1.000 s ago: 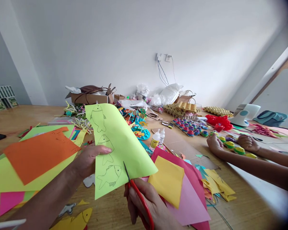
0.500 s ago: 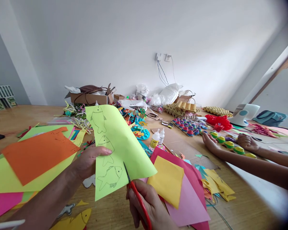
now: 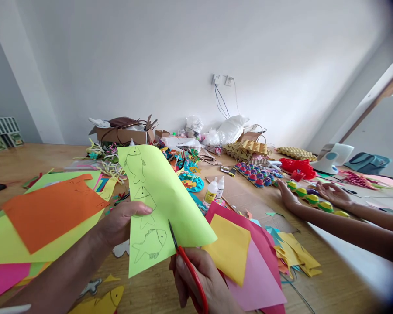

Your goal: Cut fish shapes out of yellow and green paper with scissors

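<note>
A light green sheet of paper (image 3: 177, 196) is pinched at its left edge by my left hand (image 3: 121, 220), thumb on top. Three fish outlines are drawn down its left side. My right hand (image 3: 205, 279) grips red-handled scissors (image 3: 194, 279), whose dark blades lie at the sheet's lower edge, right of the lowest fish drawing (image 3: 150, 245). Below the sheet, a yellow paper fish (image 3: 108, 301) rests on the table, partly cut off by the frame. Some of my right fingers are hidden behind the handles.
Orange paper (image 3: 52, 209) tops a pile at left. Yellow paper (image 3: 231, 248) covers pink and red sheets at right. Glue bottles (image 3: 211, 192) stand beyond. Another person's hands (image 3: 334, 195) are at the right, beside a painted egg-carton strip (image 3: 312, 199). Egg trays (image 3: 247, 149) lie near the wall.
The green sheet and the scissors have shifted only slightly. The other person's far hand has moved left and opened its fingers.
</note>
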The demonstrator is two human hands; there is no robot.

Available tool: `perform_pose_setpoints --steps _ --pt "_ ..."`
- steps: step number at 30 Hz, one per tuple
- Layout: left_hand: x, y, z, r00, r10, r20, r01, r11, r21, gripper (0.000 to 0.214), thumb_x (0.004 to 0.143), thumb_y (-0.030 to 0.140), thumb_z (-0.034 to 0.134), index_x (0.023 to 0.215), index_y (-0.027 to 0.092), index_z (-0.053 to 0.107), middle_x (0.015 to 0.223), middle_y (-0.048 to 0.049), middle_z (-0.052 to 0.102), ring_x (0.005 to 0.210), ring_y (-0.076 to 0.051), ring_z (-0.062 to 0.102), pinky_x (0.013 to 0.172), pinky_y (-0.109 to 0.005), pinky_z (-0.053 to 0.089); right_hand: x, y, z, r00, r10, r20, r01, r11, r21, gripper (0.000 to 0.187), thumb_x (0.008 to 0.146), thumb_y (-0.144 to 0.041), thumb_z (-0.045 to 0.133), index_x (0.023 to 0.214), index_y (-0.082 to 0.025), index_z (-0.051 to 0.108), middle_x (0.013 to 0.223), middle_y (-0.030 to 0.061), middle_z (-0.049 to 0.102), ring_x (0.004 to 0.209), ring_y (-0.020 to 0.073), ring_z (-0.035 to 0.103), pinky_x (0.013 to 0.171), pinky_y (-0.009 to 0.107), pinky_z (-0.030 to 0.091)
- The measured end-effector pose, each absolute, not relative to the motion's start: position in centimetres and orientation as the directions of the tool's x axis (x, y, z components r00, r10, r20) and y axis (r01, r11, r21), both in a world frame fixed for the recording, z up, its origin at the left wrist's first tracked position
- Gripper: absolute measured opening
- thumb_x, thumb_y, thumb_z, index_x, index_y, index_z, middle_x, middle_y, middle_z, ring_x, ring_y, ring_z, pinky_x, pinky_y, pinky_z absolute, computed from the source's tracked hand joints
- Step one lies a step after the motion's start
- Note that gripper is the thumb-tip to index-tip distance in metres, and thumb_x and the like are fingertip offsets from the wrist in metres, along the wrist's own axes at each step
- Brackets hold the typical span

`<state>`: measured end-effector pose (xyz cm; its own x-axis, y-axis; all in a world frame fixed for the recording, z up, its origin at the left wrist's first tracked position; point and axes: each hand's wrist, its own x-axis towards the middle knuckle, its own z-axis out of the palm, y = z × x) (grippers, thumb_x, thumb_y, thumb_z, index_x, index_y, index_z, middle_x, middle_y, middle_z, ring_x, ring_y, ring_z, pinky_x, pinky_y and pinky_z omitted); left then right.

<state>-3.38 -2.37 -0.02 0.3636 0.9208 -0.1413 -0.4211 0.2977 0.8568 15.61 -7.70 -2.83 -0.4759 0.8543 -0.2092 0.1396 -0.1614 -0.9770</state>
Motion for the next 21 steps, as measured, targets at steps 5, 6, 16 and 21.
perform_pose_setpoints --steps 5,6,16,21 --pt "-3.1 -2.7 0.4 0.377 0.914 -0.152 -0.418 0.314 0.852 0.020 0.061 0.015 0.062 0.077 0.012 0.073 0.075 -0.0082 0.078 0.068 -0.027 0.071 0.068 -0.037 0.054 15.5 -7.8 -3.1 -0.473 0.858 -0.200 0.120 -0.163 -0.979 0.068 0.060 -0.086 0.043 0.065 -0.018 0.046 0.038 -0.0068 0.040 0.035 0.0057 0.031 0.037 0.019 0.020" --pt "-3.1 -2.7 0.4 0.377 0.913 -0.156 -0.416 0.317 0.853 0.021 0.062 0.015 0.061 0.078 0.012 0.074 0.076 -0.0078 0.079 0.070 -0.027 0.071 0.068 -0.035 0.054 15.5 -7.7 -3.2 -0.476 0.857 -0.197 0.120 -0.159 -0.980 0.068 0.060 -0.086 0.043 0.065 -0.018 0.046 0.038 -0.0069 0.039 0.035 0.0057 0.031 0.036 0.019 0.020" --pt "-3.6 -2.5 0.1 0.347 0.926 -0.147 -0.346 0.272 0.898 0.022 0.063 0.013 0.067 0.084 0.015 0.075 0.079 -0.0090 0.078 0.077 -0.028 0.071 0.071 -0.036 0.055 15.7 -7.6 -4.1 -0.476 0.860 -0.182 0.107 -0.148 -0.983 0.067 0.063 -0.085 0.043 0.069 -0.018 0.046 0.037 -0.0081 0.039 0.033 0.0059 0.033 0.035 0.018 0.022" --pt "-3.8 -2.7 0.4 0.431 0.901 -0.052 -0.296 0.196 0.935 0.037 0.064 0.016 0.073 0.100 0.020 0.070 0.095 -0.0083 0.077 0.087 -0.030 0.069 0.076 -0.041 0.055 16.0 -7.6 -4.0 -0.524 0.835 -0.168 0.090 -0.142 -0.986 0.064 0.066 -0.081 0.045 0.071 -0.017 0.048 0.040 -0.0069 0.042 0.035 0.0067 0.035 0.037 0.018 0.021"
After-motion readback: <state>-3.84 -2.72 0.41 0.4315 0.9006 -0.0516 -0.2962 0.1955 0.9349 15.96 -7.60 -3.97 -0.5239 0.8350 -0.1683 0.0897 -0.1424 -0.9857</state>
